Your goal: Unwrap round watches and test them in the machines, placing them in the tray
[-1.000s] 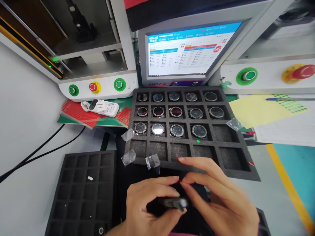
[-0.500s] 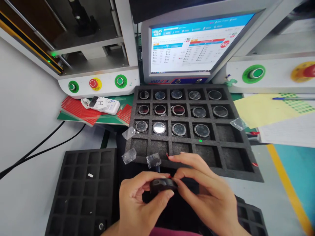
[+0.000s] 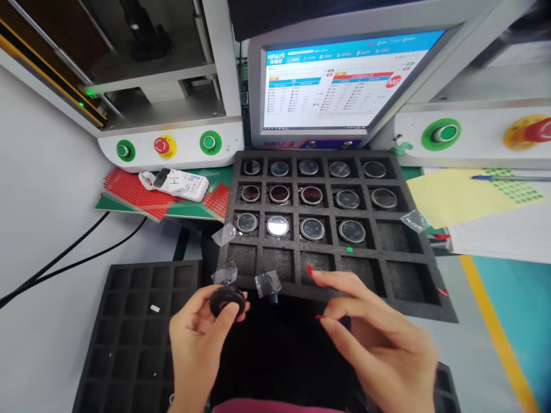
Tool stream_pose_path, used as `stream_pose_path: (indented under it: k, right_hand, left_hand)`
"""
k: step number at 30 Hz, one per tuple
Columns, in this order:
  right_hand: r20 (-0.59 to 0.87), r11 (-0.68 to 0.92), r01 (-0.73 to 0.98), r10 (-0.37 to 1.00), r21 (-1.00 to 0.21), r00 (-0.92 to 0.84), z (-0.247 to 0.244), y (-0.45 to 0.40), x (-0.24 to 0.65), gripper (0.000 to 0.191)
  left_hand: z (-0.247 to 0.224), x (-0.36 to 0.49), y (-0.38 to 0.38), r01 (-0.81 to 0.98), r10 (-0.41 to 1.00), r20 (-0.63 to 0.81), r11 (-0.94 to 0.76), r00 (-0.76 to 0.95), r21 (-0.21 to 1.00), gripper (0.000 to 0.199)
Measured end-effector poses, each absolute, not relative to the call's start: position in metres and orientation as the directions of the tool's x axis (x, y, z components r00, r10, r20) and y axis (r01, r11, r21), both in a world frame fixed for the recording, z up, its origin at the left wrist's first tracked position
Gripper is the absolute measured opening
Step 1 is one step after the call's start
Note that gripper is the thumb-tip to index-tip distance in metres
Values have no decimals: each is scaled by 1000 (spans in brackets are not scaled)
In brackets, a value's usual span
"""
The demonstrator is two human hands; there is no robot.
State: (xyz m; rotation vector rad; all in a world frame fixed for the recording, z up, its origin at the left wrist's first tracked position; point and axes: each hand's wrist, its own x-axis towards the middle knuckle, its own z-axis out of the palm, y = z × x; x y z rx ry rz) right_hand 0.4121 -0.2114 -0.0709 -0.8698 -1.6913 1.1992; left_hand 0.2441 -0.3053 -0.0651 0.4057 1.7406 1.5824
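My left hand (image 3: 198,339) grips a black round watch body (image 3: 218,298), thumb across its face and fingers behind it. It is held above my lap, just in front of the foam tray (image 3: 408,280). Apart from it on the right, my right hand (image 3: 381,335) has thumb and a finger pinched together on a small red sticker (image 3: 319,316). Another red piece (image 3: 310,269) sits at the tip of an outstretched finger, over the tray's front row. Round watches (image 3: 312,229) fill most of the tray's back three rows.
Clear plastic scraps (image 3: 267,283) lie on the tray's front edge. A second foam tray (image 3: 118,332) is at lower left. Behind stand a monitor (image 3: 318,97) and button panels (image 3: 224,143). Red sticker sheets (image 3: 133,192) and a white handheld device (image 3: 185,183) lie at left, yellow paper (image 3: 443,192) at right.
My hands have moved apart. The left carried the watch body left and turned its face upward; the right drew away to the right with a red piece in its pinch.
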Motion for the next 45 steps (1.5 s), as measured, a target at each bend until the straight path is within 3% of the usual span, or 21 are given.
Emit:
stream_pose_path:
  k: [4, 10, 12, 16, 20, 27, 45]
  right_hand:
    - [114, 112, -29, 913, -993, -391, -70, -221, 404, 16]
    - [49, 48, -12, 945, -999, -323, -69, -231, 399, 14]
    - [60, 66, 7, 948, -998, -313, -69, -231, 401, 13]
    - [88, 111, 44, 930, -993, -358, -69, -233, 403, 14]
    - [41, 65, 47, 918, -997, -395, -72, -237, 405, 14]
    - [-9, -3, 16, 905, -1000, -425, -77, -240, 409, 13]
    - [-3, 25, 61, 909, -998, -417, -72, -240, 407, 14]
  left_hand:
    - [-65, 263, -297, -305, 747, -419, 296, -517, 905, 12]
    - [-55, 281, -290, -316, 881, -350, 250, -317, 915, 30]
    - [-58, 283, -297, -284, 890, -325, 237, -320, 929, 33]
    - [-68, 286, -310, -54, 921, -191, 184, -340, 981, 42]
    - [-73, 287, -310, 66, 966, -3, 21, -257, 998, 50]
    - [-65, 288, -300, 236, 960, 134, -74, -247, 969, 56]
    - [-64, 290, -299, 423, 945, 233, -119, -230, 898, 56]
